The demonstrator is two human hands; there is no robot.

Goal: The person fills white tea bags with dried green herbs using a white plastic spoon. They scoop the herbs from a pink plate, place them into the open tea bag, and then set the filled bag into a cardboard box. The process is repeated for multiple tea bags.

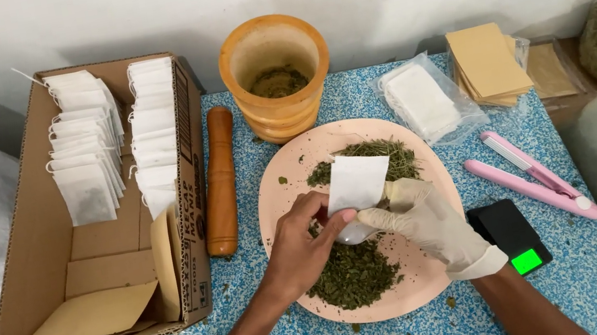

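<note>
A pink round plate (430, 169) sits in the middle of the speckled blue table and carries a heap of dried green herbs (354, 276). Over the plate my bare left hand (300, 245) pinches the lower edge of a small white paper tea bag (354, 180). My right hand (427, 222), in a white glove, grips the same bag from the right side. A white spoon-like object (355, 233) shows just under the bag between both hands; which hand holds it is hidden.
A cardboard box (41, 237) at left holds rows of filled white tea bags (88, 159). Behind the plate stand a wooden mortar (275, 73) and pestle (220, 181). At right lie a plastic pack of empty bags (426, 100), brown envelopes (489, 64), a pink sealing iron (533, 175) and a small black scale (511, 236).
</note>
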